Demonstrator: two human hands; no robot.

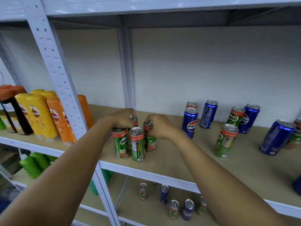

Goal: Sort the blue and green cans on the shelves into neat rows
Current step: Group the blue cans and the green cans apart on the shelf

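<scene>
White perforated steel uprights [53, 66] and a pale back wall frame the brown shelf board [187, 154] I am working at. Near its left front edge stands a tight cluster of four green Milo cans: the front-left can [121, 142] shows its logo, the front-middle can [137, 144] just beside it shows its label panel. My left hand [121, 118] reaches over them with fingers curled round the top of the back-left can [134, 120], and my right hand [158, 126] pinches the rim of the back-right can [149, 137]. Farther right along the shelf, cans stand loosely mixed (nothing like rows yet): a blue Pepsi can [189, 122] with a small green can [191, 105] behind it by the back wall, a second blue can [208, 114], a Milo can [236, 116] touching another Pepsi can [249, 119], and a lone Milo can [225, 140] nearer the front edge. Toward the right end a tilted blue can [276, 137] leans in front of a green one [295, 136]. Left of the near upright stand yellow and orange Sunsilk bottles [48, 115]. On the lower shelf [146, 212] more green and blue cans [188, 209] stand scattered, with green bottles [35, 165] lying to the left.
</scene>
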